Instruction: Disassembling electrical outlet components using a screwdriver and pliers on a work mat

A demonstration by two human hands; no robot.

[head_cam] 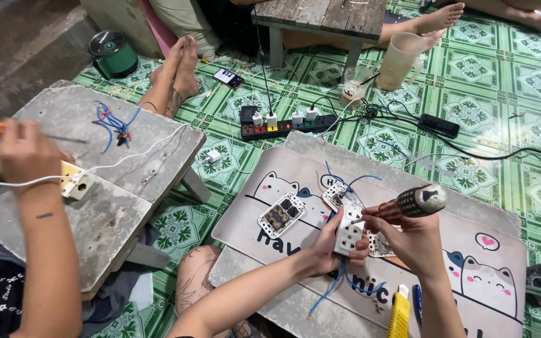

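My left hand [325, 248] holds a white socket plate [348, 233] upright over a cat-print mat [483, 250]. Blue wires [339, 283] hang from the bottom of the plate. My right hand [411, 243] grips a screwdriver with a red and black handle [413, 203], its tip against the plate's upper edge. Two more socket modules lie on the mat: one [281, 215] to the left of my hands, one [339, 194] just behind them.
On the left a co-worker's hand [23, 150] holds a yellow-handled screwdriver over a socket [77, 183] on a low wooden table [139, 169]. A power strip [286, 127], a phone [228, 77], a jug [401, 59] and people's bare feet lie beyond. A yellow utility knife [399, 314] is near my right forearm.
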